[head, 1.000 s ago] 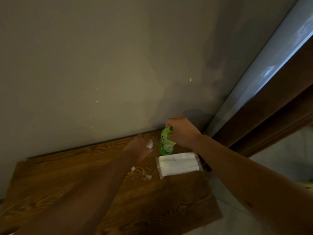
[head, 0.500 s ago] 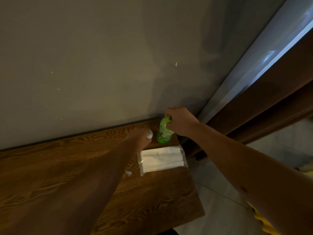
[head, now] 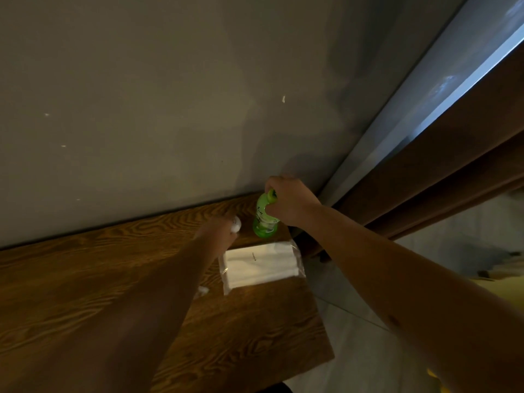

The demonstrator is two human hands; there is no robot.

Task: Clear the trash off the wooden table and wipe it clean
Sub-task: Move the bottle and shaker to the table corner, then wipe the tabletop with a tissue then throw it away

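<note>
- The green bottle (head: pixel 265 219) is gripped at its neck by the right hand (head: pixel 289 204); it should be lifted straight.
- A white wad (head: pixel 236 224) is clutched in the left hand (head: pixel 218 232); the scrap (head: pixel 202 290) should be gathered too.

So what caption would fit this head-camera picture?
Right hand grips a green bottle; left hand holds white paper scraps over the wooden table.

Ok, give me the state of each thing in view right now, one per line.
green bottle: upright near the wall, gripped at the top by the right hand.
left hand: closed on a white wad.
tissue pack: flat on the wooden table, untouched.
white scrap: loose on the table.
</note>
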